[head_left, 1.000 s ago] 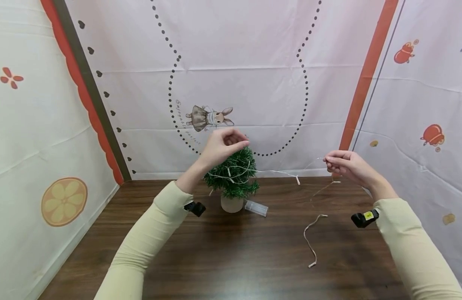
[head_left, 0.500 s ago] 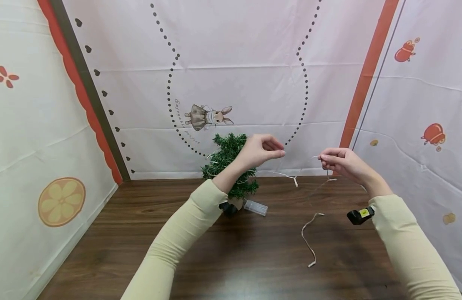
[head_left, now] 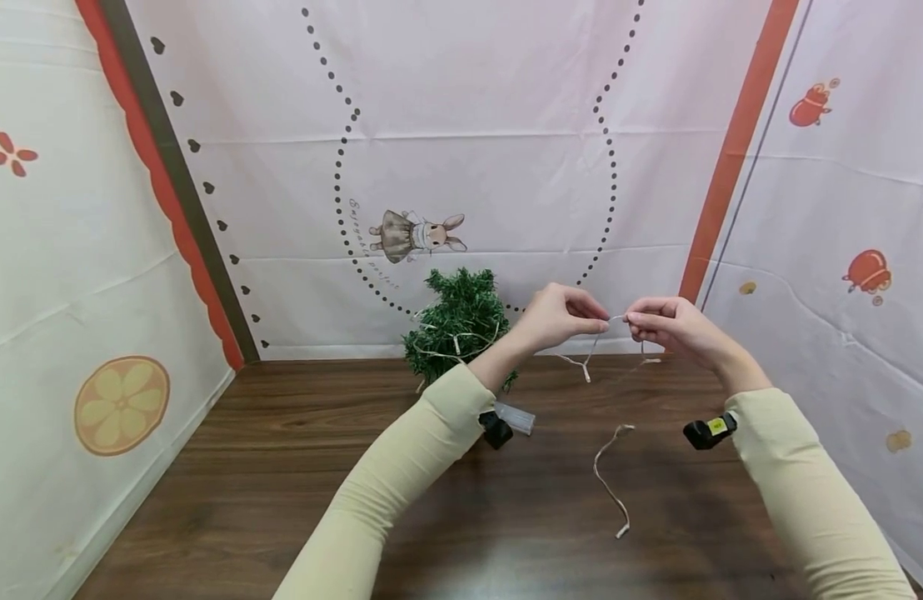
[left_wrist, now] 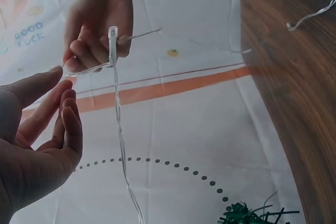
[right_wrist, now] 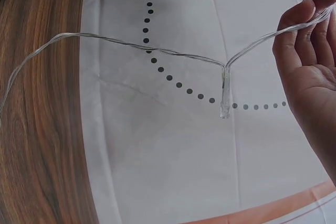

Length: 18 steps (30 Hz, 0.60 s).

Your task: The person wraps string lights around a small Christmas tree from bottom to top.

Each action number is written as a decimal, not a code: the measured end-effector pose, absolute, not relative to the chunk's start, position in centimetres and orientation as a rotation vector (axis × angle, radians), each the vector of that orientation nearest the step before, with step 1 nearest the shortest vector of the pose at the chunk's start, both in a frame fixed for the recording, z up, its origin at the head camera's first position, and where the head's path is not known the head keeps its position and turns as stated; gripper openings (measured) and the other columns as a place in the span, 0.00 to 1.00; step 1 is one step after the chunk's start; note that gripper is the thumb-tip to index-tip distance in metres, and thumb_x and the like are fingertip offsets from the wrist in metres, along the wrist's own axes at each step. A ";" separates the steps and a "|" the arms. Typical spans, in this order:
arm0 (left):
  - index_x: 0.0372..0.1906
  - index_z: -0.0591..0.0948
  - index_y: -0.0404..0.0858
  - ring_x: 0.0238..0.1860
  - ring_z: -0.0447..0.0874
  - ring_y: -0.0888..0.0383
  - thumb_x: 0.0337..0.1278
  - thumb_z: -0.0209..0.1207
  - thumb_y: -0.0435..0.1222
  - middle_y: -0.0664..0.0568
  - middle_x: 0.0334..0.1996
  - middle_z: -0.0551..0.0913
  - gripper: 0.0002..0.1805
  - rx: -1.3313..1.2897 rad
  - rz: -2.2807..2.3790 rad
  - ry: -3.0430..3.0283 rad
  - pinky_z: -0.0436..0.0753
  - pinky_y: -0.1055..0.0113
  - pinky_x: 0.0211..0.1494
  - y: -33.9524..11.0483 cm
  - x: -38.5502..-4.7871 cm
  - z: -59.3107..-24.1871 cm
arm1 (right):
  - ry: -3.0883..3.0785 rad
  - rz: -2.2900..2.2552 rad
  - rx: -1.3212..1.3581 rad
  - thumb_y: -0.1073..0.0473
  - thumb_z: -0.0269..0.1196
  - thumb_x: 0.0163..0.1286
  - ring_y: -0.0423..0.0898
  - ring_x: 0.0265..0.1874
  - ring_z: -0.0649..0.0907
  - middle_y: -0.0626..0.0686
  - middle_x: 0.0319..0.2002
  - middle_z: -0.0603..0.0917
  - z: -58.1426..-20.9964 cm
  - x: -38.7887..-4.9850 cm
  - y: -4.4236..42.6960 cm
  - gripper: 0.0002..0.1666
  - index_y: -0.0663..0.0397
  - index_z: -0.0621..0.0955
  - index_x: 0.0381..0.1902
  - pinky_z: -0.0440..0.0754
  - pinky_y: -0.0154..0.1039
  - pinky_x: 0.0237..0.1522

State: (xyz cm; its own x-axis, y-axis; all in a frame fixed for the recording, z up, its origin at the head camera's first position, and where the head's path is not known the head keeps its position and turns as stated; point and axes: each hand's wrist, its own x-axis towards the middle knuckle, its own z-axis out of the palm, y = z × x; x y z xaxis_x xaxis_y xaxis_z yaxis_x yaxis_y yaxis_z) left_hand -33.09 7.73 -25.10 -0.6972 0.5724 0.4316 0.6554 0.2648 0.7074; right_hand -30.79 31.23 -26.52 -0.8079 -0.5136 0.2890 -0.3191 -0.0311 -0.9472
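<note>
A string of small lights (head_left: 587, 373) on thin clear wire stretches between the hands. My right hand (head_left: 675, 333) pinches the wire at its fingertips. Close in front of it is my left hand (head_left: 562, 319), thumb and forefinger slightly apart at the wire, other fingers loosely bent. In the left wrist view, a clear bulb (left_wrist: 112, 45) stands beside the left fingertips. Another bulb (right_wrist: 225, 95) hangs from the wire trailing off the right hand. Part of the string winds round a small green artificial tree (head_left: 461, 312), partly covered by the left forearm.
On the brown wooden table (head_left: 281, 467), a clear plastic battery case (head_left: 517, 418) lies by the tree. A loose wire end (head_left: 600, 479) rests nearer the front. Printed cloth (head_left: 491, 167) walls in the back and sides.
My left hand has moved right from above the tree to the wire by the right hand. My right hand has shifted slightly left, still pinching the wire; the loose wire end has slid slightly left.
</note>
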 end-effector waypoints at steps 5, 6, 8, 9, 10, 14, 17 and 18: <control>0.31 0.88 0.44 0.24 0.81 0.69 0.49 0.70 0.39 0.58 0.27 0.87 0.04 -1.144 -1.366 -2.455 0.79 0.76 0.29 8.2 -33.0 -25.0 | 2.077 -1.941 -0.906 0.68 0.51 0.73 0.37 0.31 0.80 0.47 0.30 0.81 -26.6 -30.8 31.0 0.10 0.59 0.80 0.40 0.81 0.29 0.37; 0.30 0.88 0.44 0.25 0.81 0.68 0.49 0.70 0.39 0.59 0.26 0.87 0.04 -1.136 -1.365 -2.462 0.78 0.76 0.29 8.3 -33.0 -25.0 | 2.070 -1.934 -0.913 0.68 0.50 0.73 0.37 0.31 0.80 0.47 0.30 0.81 -26.7 -30.8 31.1 0.11 0.59 0.80 0.40 0.81 0.29 0.37; 0.30 0.88 0.44 0.25 0.82 0.66 0.49 0.70 0.38 0.59 0.25 0.87 0.03 -1.125 -1.366 -2.476 0.77 0.76 0.28 8.4 -33.1 -25.1 | 2.065 -1.911 -0.932 0.69 0.50 0.73 0.37 0.31 0.80 0.46 0.30 0.81 -26.8 -30.9 31.1 0.12 0.56 0.81 0.39 0.81 0.29 0.37; 0.29 0.88 0.44 0.26 0.83 0.64 0.49 0.69 0.38 0.59 0.25 0.86 0.03 -1.122 -1.369 -2.484 0.77 0.76 0.28 8.4 -33.1 -25.1 | 2.062 -1.903 -0.946 0.69 0.49 0.73 0.37 0.31 0.79 0.46 0.30 0.81 -26.8 -30.9 31.1 0.12 0.56 0.81 0.39 0.81 0.29 0.37; 0.29 0.88 0.44 0.26 0.83 0.63 0.49 0.69 0.38 0.59 0.25 0.86 0.03 -1.123 -1.371 -2.490 0.77 0.76 0.27 8.4 -33.2 -25.1 | 2.058 -1.897 -0.956 0.69 0.49 0.73 0.37 0.31 0.80 0.46 0.30 0.81 -26.9 -30.9 31.2 0.13 0.56 0.81 0.39 0.81 0.29 0.37; 0.30 0.86 0.42 0.25 0.80 0.61 0.51 0.68 0.37 0.57 0.24 0.85 0.03 -1.148 -1.440 -2.509 0.77 0.74 0.26 8.2 -33.5 -25.1 | 2.051 -1.885 -0.964 0.70 0.49 0.73 0.36 0.31 0.79 0.45 0.30 0.80 -27.1 -30.9 31.4 0.13 0.56 0.81 0.39 0.81 0.29 0.37; 0.30 0.86 0.39 0.23 0.77 0.62 0.53 0.66 0.34 0.54 0.24 0.84 0.02 -1.148 -1.576 -2.508 0.78 0.73 0.26 7.8 -34.0 -25.1 | 2.077 -1.892 -0.915 0.69 0.49 0.73 0.36 0.30 0.78 0.44 0.30 0.80 -27.2 -30.7 31.7 0.14 0.54 0.82 0.38 0.80 0.29 0.36; 0.30 0.86 0.38 0.24 0.76 0.62 0.53 0.66 0.34 0.54 0.24 0.83 0.02 -1.144 -1.618 -2.508 0.78 0.72 0.26 7.7 -34.2 -25.1 | 2.085 -1.899 -0.899 0.68 0.49 0.73 0.35 0.30 0.78 0.44 0.30 0.80 -27.2 -30.7 31.9 0.14 0.54 0.82 0.38 0.80 0.29 0.35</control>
